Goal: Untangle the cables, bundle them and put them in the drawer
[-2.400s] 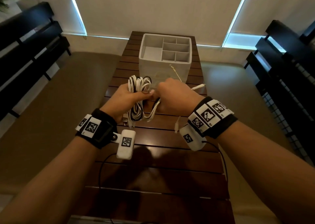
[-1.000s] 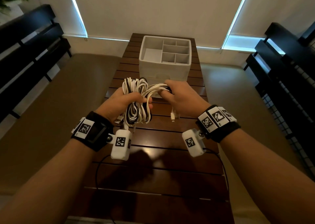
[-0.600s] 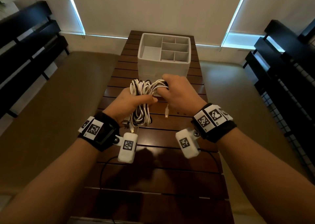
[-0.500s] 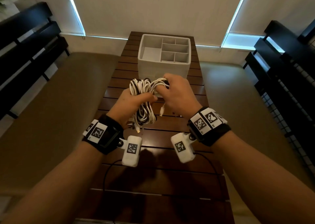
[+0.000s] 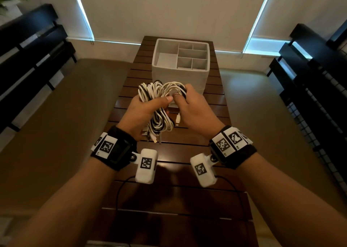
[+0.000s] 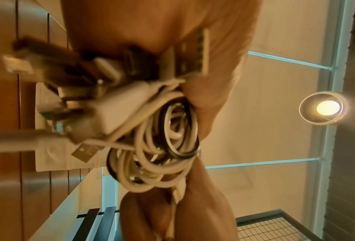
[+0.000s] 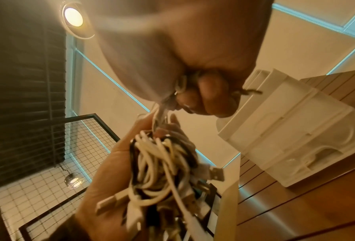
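A bundle of white and black cables (image 5: 157, 104) hangs in the air over the wooden table (image 5: 169, 171). My left hand (image 5: 148, 106) grips the bundle round its middle, thumb over the top; its plugs (image 6: 110, 104) dangle below. My right hand (image 5: 189, 104) pinches a white cable strand (image 5: 172, 87) that loops over the bundle's top. In the right wrist view the right hand (image 7: 195, 97) holds that strand just above the cable bundle (image 7: 158, 164). The white drawer unit (image 5: 180, 62) with divided compartments on top stands just beyond both hands.
A loose white plug (image 5: 178, 119) hangs below my right hand. Dark slatted benches (image 5: 28, 49) flank the table on the left and right. A black wire-mesh rack (image 5: 319, 106) stands at the right. The table's near half carries only thin black wires.
My right hand has wound the white strand over the bundle's top and come closer to the left hand. The hanging free end has become shorter.
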Demonstrator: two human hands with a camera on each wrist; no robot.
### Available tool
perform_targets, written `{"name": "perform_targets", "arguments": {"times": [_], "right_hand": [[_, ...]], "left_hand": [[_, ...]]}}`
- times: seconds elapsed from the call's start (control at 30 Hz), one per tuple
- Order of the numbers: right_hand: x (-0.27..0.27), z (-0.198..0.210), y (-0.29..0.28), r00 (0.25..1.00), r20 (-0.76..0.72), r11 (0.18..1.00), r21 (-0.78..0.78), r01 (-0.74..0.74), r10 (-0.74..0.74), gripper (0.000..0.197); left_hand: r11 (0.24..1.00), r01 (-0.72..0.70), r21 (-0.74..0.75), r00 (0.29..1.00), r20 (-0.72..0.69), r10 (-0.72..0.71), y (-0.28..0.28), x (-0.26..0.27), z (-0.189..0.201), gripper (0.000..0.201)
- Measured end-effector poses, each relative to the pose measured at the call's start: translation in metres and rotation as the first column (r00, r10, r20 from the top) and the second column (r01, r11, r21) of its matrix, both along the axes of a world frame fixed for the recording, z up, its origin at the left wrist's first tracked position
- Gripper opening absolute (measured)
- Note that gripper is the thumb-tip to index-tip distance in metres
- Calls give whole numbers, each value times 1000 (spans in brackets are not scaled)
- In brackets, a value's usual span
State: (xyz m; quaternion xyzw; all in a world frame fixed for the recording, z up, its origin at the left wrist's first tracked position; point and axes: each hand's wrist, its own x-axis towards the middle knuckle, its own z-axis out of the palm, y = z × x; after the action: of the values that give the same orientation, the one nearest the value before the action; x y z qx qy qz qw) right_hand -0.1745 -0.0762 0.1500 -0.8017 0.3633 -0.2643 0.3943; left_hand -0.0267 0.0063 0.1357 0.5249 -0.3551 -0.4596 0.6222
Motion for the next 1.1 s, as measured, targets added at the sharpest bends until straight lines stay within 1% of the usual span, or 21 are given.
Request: {"name": "perform_targets", "arguments": {"times": [0.1,0.17,0.27,0.37,0.53,0.6,0.67,0.77,0.83,1.0,1.1], "right_hand": [[3,6,4,999,34,999,18,27,-27,23],[5,9,6,999,39,1000,18,19,-20,23],[7,10,11,1000,24,1000,2,10,-10,20],[7,7,16,1000,26,1000,-15,-12,12,17],[2,3,21,996,-1,996,12,-88,88,15],[4,1,22,996,-3,996,22,-90,90,17],[5,-1,23,998,-23,998,7,-61,61,28],[6,-3,23,995,-94,1000,-18,-22,20,56],[6,-3,22,987,-157,998,-26,-49,45,66],[-2,-6,20,940,-335,995,-45,-87,67,69],[-7,-4,19,878,-476,985,-115,-129,60,69]], "left_hand": [[997,56,-49,997,-55,-59,1,-4,1,32],[996,69,-47,994,-76,-73,3,-7,2,38],[996,59,-60,990,-122,-66,6,-14,7,41],[995,60,-80,991,-114,-69,5,-19,8,39],[998,49,-26,986,-158,-52,8,-21,7,36],[999,45,-27,985,-164,-49,7,-22,6,35],[998,55,-37,985,-164,-60,7,-21,7,34],[996,80,-47,979,-186,-88,7,-20,5,35],[995,92,-45,979,-179,-99,7,-18,4,35],[992,124,4,989,-76,-123,3,-11,0,35],[988,143,54,989,-50,-140,0,-8,-2,35]]}}
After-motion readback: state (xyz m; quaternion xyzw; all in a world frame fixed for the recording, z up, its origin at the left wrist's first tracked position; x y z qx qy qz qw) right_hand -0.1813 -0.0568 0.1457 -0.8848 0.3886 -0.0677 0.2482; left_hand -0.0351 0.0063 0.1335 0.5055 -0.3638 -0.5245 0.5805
